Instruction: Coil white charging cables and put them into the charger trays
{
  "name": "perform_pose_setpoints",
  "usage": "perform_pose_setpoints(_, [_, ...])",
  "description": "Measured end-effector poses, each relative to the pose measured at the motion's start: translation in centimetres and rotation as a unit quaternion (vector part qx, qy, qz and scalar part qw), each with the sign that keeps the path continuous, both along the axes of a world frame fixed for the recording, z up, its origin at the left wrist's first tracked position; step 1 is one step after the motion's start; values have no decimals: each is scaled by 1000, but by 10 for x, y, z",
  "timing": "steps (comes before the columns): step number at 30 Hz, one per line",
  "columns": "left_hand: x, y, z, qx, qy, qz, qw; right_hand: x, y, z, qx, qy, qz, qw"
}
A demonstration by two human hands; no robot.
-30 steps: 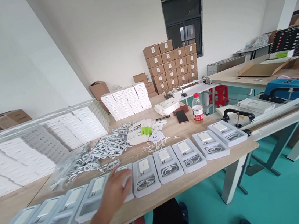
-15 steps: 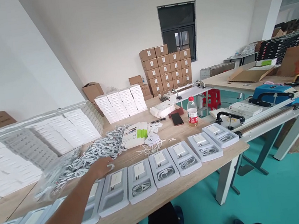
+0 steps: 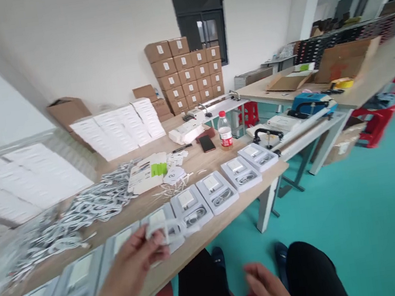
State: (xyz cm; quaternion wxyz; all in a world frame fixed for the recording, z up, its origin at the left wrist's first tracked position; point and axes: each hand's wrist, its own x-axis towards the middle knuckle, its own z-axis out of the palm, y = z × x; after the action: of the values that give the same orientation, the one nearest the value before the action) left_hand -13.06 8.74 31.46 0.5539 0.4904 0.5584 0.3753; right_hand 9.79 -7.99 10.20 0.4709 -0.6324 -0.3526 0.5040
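white coiled cable [image 3: 165,230], blurred, perhaps bundled

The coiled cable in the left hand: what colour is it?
White; the cable shows, blurred, in the head view.

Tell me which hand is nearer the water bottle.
The right hand, marginally. It hangs open below the table edge, over the lap. The left hand pinches a coiled white cable farther left. Both are far from the water bottle.

- Both forearms are bare, with no sleeves, gloves, rings or watch showing.
- The left hand [image 3: 141,254] and right hand [image 3: 270,287] are blurred.
- Black trousers [image 3: 311,274] cover both legs.
- Dark blue shoes [image 3: 218,257].
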Motion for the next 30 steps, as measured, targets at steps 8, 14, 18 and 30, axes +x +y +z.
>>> perform_pose_setpoints(8, [84,-77,-89,-240,-153,-239,928,56,17,103,173,-84,64,979])
perform_pose_setpoints(14, [83,-94,-108,-331,-189,-212,900,66,10,89,179,-251,125,943])
perform_pose_setpoints(18, [82,-100,-126,-353,-133,-197,905,65,10,77,224,-484,149,833])
perform_pose_setpoints(30, [96,-109,-158,-205,23,-212,955,42,12,76,-4,-437,159,885])
